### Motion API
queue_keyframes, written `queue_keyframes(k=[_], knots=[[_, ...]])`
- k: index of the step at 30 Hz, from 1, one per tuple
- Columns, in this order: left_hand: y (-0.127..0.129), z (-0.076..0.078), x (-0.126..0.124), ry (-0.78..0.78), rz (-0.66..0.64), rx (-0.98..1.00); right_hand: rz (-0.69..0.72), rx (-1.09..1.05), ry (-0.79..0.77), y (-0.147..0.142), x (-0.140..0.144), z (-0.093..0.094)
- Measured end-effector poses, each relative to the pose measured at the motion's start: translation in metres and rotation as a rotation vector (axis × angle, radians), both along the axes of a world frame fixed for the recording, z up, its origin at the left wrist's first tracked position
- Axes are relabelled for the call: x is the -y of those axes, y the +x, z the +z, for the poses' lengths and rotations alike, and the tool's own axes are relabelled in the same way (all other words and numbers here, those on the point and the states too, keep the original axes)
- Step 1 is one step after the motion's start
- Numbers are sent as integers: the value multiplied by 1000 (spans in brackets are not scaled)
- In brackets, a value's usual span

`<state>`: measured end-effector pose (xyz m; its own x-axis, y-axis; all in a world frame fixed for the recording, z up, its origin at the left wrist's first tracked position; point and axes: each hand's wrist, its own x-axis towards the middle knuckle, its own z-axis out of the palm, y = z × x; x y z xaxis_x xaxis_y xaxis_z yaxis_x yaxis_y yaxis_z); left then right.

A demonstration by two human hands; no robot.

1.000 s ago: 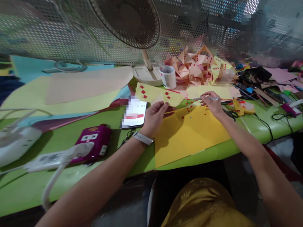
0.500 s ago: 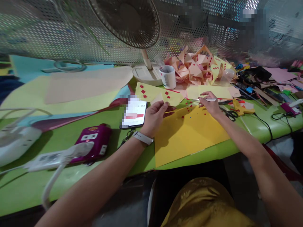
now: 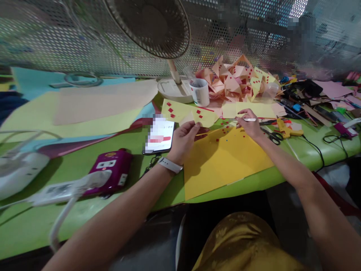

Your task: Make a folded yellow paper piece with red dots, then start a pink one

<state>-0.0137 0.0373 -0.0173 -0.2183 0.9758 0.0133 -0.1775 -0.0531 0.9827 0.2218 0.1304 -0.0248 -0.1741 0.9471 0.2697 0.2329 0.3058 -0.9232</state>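
Green table (image 3: 84, 177) under yellow sheet (image 3: 225, 162), phone (image 3: 160, 135), scissors (image 3: 272, 136).

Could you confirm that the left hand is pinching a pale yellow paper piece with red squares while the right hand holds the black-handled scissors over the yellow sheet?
Not quite. In the head view the right hand holds a slim white tool, not the scissors, which lie on the table beside it. The left hand does pinch the pale yellow paper piece over the yellow sheet.

Red-dotted yellow paper piece (image 3: 204, 117), held tilted
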Motion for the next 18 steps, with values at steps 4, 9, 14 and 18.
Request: queue_keyframes(k=[4, 9, 14, 18], knots=[[0, -1, 0, 15, -9, 33, 7, -29, 43, -1, 1, 0], [-1, -1, 0, 9, -4, 49, 2, -75, 81, -1, -1, 0], [0, 0, 0, 7, -4, 62, -56, 8, 126, 3, 0, 6], [0, 0, -1, 6, -2, 55, -46, 97, 150, 3, 4, 10]])
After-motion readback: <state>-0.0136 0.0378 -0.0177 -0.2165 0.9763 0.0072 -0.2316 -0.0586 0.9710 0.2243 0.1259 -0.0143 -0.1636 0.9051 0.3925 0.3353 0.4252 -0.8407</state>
